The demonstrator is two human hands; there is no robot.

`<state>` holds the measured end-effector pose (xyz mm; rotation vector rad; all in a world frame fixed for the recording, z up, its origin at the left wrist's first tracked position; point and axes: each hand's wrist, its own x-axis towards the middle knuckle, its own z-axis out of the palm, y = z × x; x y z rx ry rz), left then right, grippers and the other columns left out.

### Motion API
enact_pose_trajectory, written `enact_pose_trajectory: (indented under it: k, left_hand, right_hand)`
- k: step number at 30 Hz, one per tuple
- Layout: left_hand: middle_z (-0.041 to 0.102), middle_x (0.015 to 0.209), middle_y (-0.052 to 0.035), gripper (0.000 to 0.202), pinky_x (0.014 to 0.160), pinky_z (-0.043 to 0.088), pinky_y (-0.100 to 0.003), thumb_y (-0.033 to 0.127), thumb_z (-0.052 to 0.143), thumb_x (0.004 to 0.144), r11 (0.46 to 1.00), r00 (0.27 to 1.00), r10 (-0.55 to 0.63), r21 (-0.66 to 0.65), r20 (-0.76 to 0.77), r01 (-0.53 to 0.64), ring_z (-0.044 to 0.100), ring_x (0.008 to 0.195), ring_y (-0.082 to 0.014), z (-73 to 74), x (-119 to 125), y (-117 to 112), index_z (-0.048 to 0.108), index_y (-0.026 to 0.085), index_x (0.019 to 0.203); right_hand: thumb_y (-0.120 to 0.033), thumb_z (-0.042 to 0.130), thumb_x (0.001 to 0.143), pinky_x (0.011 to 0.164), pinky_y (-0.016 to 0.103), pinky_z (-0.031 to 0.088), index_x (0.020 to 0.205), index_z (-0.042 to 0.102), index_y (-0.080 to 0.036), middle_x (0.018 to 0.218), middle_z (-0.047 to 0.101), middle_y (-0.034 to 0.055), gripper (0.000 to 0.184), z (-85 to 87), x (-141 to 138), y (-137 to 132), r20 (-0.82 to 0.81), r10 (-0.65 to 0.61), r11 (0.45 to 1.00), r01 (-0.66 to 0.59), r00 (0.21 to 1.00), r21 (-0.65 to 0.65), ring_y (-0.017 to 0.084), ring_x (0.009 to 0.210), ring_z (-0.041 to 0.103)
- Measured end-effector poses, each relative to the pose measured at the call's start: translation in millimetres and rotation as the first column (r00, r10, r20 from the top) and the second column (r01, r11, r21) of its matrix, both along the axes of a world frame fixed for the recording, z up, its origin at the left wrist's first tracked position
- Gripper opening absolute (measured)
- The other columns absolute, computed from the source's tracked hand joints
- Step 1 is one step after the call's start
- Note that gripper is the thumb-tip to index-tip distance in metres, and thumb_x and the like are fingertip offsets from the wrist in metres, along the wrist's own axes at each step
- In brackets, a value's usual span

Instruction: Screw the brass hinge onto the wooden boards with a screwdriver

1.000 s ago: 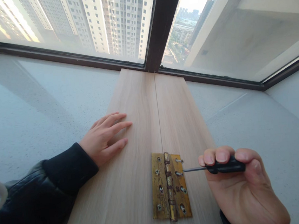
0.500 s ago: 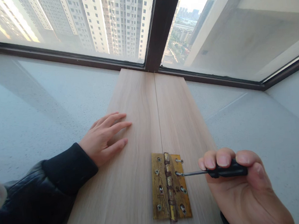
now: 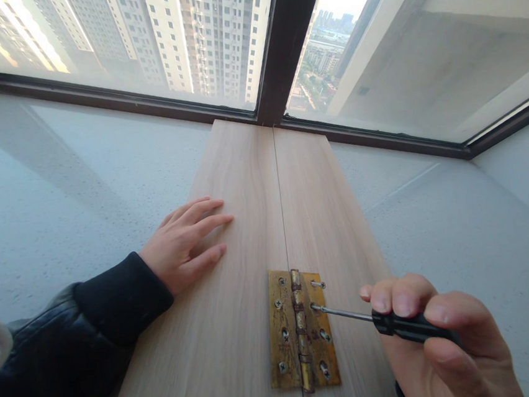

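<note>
pale wood-grain boards [image 3: 243,169], two, abutting; brass-coloured hinge [image 3: 301,330] across both at six o'clock; left hand [image 3: 180,247] resting at eight o'clock.

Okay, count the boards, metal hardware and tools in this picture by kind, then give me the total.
Boards: 2
Hinge: 1
Screws: 8
Screwdriver: 1
Total: 12

Had the hinge [image 3: 301,329] lying across the seam [image 3: 282,209] between two boards [image 3: 238,176]; from there, found the left hand [image 3: 180,247] at ten o'clock, screwdriver [image 3: 401,326] in right hand [image 3: 460,339] at three, window frame [image 3: 284,53] at twelve.
</note>
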<state>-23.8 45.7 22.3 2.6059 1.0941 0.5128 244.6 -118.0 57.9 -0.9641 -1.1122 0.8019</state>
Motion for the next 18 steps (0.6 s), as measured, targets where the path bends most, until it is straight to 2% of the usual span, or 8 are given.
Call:
enact_pose_trajectory:
  k: [3,7,10,14,18]
  left_hand:
    - [0.047,0.145,-0.0105,0.045,0.112,0.033,-0.053,0.041,0.040,0.095,1.000,1.000,-0.002,-0.001,0.000,0.002,0.036,0.140,-0.0295,-0.2,0.3,0.1,0.055,0.021,0.132]
    - [0.048,0.145,-0.0107,0.044,0.112,0.034,-0.052,0.040,0.041,0.095,1.000,1.000,-0.006,0.002,0.008,0.006,0.036,0.139,-0.0298,-0.1,0.5,0.4,0.055,0.020,0.132]
    - [0.048,0.145,-0.0104,0.044,0.112,0.034,-0.052,0.039,0.041,0.094,1.000,1.000,-0.003,0.005,0.007,0.003,0.037,0.139,-0.0299,0.2,0.6,0.3,0.055,0.021,0.131]
    - [0.048,0.145,-0.0107,0.044,0.112,0.034,-0.053,0.039,0.041,0.094,1.000,1.000,-0.007,0.006,0.005,0.007,0.036,0.139,-0.0302,0.4,0.4,0.0,0.055,0.021,0.131]
    - [0.048,0.145,-0.0109,0.044,0.112,0.034,-0.053,0.040,0.041,0.094,1.000,1.000,-0.005,0.002,0.005,0.005,0.036,0.139,-0.0305,0.6,0.2,0.0,0.056,0.020,0.131]
  right_hand:
    - [-0.037,0.073,0.086,0.085,0.032,0.057,0.105,0.064,-0.029,0.083,0.057,-0.0014,0.023,-0.8,0.3,-1.4,-0.001,-0.012,1.000,0.012,1.000,-0.024,0.013,0.077,0.059]
    - [-0.034,0.074,0.085,0.086,0.031,0.058,0.097,0.065,-0.027,0.086,0.059,-0.0021,0.016,-1.4,4.7,1.2,-0.042,0.035,0.999,-0.036,0.998,-0.028,0.012,0.077,0.062]
    - [-0.035,0.071,0.088,0.088,0.030,0.058,0.101,0.067,-0.027,0.084,0.060,-0.0015,0.015,-1.3,8.2,4.7,-0.063,0.121,0.992,-0.123,0.991,-0.029,0.012,0.080,0.064]
    - [-0.044,0.065,0.091,0.103,0.036,0.049,0.107,0.067,-0.029,0.078,0.059,-0.0032,0.022,-2.2,7.8,8.2,-0.075,0.268,0.962,-0.271,0.960,-0.025,0.012,0.079,0.064]
    - [-0.045,0.062,0.092,0.110,0.038,0.041,0.104,0.068,-0.029,0.100,0.057,0.0006,0.021,-4.8,6.0,7.4,-0.071,0.223,0.974,-0.226,0.972,-0.028,0.016,0.104,0.060]
